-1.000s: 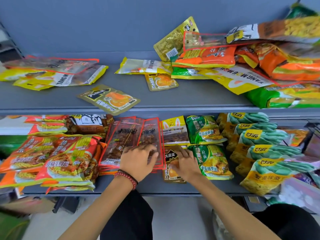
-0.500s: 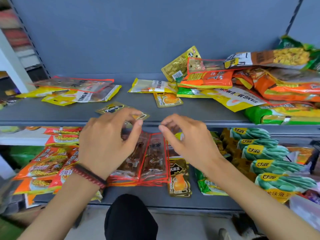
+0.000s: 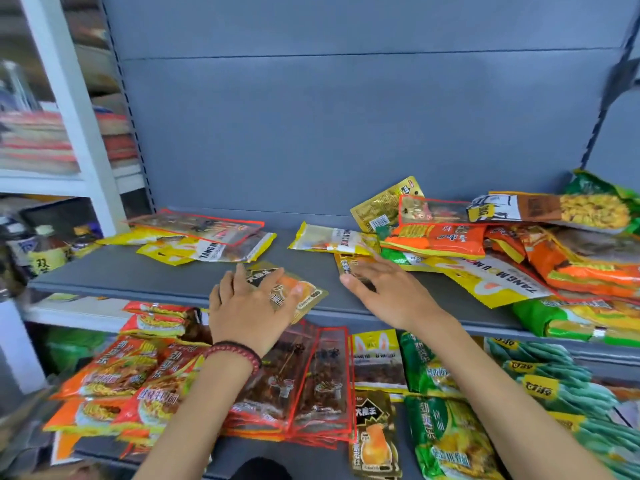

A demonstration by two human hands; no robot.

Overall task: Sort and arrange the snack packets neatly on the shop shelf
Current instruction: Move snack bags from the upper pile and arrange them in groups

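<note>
Over the gold packet [image 3: 301, 291] at the front edge of the upper shelf [image 3: 138, 275] lies the left hand [image 3: 249, 308], which a second ago was down below it on the red-edged packets [image 3: 311, 379] of the lower shelf [image 3: 311, 457]. The right hand [image 3: 394, 294] has come up too. That suggests the tidying below is paused and the loose gold ones above are next, perhaps to join the matching gold packet [image 3: 375, 431] directly below. The left hand's fingers are spread and nearly flat, resting on the gold packet without curling round it. To the right of that packet, the right hand is flat with straight fingers, its tips at a smaller gold packet [image 3: 348, 266] tucked under a yellow packet [image 3: 332, 239]. It holds nothing yet. Farther right sits an unsorted heap [image 3: 519, 258].
</note>
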